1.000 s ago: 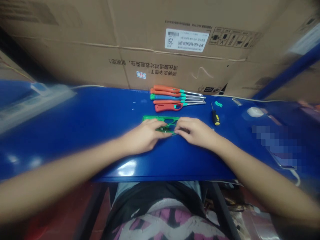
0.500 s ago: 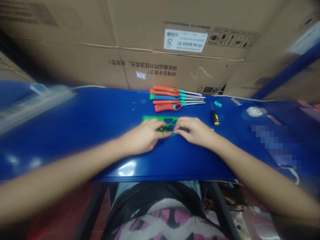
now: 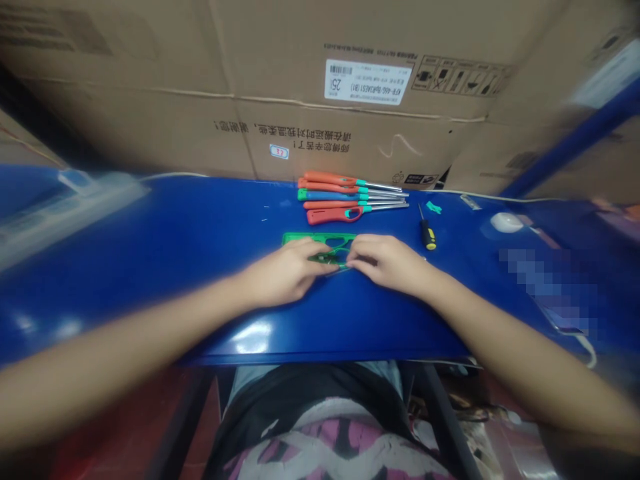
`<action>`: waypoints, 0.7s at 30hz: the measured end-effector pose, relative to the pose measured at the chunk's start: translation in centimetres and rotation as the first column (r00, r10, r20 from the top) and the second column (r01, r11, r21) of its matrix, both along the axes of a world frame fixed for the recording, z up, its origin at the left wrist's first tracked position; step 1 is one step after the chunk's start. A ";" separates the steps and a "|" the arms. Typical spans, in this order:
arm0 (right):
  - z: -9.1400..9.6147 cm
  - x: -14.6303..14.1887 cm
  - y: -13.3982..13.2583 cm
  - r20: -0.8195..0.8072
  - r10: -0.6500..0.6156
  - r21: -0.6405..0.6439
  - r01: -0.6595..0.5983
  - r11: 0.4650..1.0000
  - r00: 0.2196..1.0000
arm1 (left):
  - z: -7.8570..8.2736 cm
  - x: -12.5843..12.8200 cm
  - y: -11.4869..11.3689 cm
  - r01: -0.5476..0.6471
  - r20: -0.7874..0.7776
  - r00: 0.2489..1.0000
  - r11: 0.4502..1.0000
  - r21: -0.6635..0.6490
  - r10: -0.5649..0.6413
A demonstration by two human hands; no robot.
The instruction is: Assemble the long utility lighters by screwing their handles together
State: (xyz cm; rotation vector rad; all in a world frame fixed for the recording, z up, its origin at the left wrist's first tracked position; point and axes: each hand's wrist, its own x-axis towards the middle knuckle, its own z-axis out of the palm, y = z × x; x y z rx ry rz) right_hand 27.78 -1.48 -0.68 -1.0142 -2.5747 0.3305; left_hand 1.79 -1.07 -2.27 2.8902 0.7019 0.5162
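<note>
Low over the blue table, my left hand is closed, its thumb and fingers gripping a green lighter casing with small parts showing inside. My right hand pinches at the right end of that casing; its fingertips hide what exactly they hold. Just behind both hands lies another green plastic shell, partly covered by the fingers. Beyond it, several long-nosed gas lighters, orange, red and blue with metal tubes, lie side by side with tubes to the right.
A black-and-yellow screwdriver lies right of the lighters, near a small teal plastic piece. Farther right are a white rounded object and a blurred device with a cable. A power strip sits left. A big cardboard box stands behind.
The whole view has shifted very slightly. Both hands stay at the green casing with nearly the same grip.
</note>
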 end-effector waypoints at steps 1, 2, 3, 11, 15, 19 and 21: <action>0.0 0.0 -0.1 0.026 -0.007 0.013 0.007 1.000 1.000 | 0.0 0.0 0.0 -0.001 0.001 1.000 1.000 0.000 0.001; 0.1 -0.1 -0.1 0.052 -0.015 0.029 0.013 0.999 0.999 | 0.0 0.0 0.0 -0.004 0.002 1.000 1.000 0.001 0.004; 0.2 -0.1 -0.2 0.076 -0.021 0.044 0.018 0.999 0.997 | 0.0 0.0 0.0 -0.005 0.002 1.000 1.000 0.003 0.005; 0.4 -0.1 -0.3 0.097 -0.011 0.065 0.005 0.998 0.995 | -0.2 0.0 0.3 0.017 0.041 0.999 1.000 0.014 -0.018; 0.2 -0.1 -0.2 0.121 -0.020 0.095 0.009 0.995 0.992 | -0.4 0.0 0.4 0.011 0.114 0.993 1.000 -0.007 -0.010; -0.1 -0.1 -0.1 0.176 -0.038 0.168 0.008 0.986 0.984 | -0.4 0.0 0.6 -0.001 0.125 0.992 1.000 0.004 0.000; -0.2 0.1 0.1 0.136 -0.026 0.139 0.007 0.990 0.990 | -0.4 0.1 0.7 -0.002 0.130 0.992 1.000 -0.004 0.002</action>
